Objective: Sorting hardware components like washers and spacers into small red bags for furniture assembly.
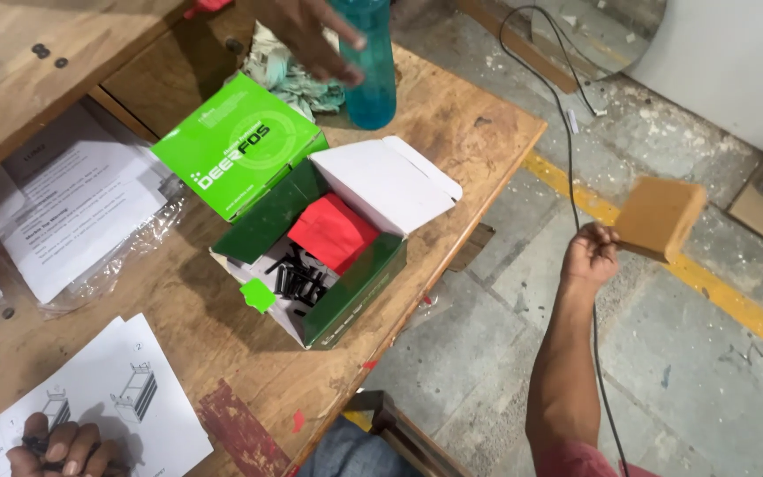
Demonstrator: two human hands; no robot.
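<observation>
Closest, left hand (55, 446) curls around a dark thing (33, 442) on the drawing sheet (134, 397). Right hand (592, 252) grips 1 wooden block (660, 216) far right, over the floor (487, 353). Green box (346, 291) is open with black screws (302, 278) inside, so the building looks barely begun.

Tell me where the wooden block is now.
The wooden block is at the right, held in the right hand over the floor, beyond the table edge.
</observation>
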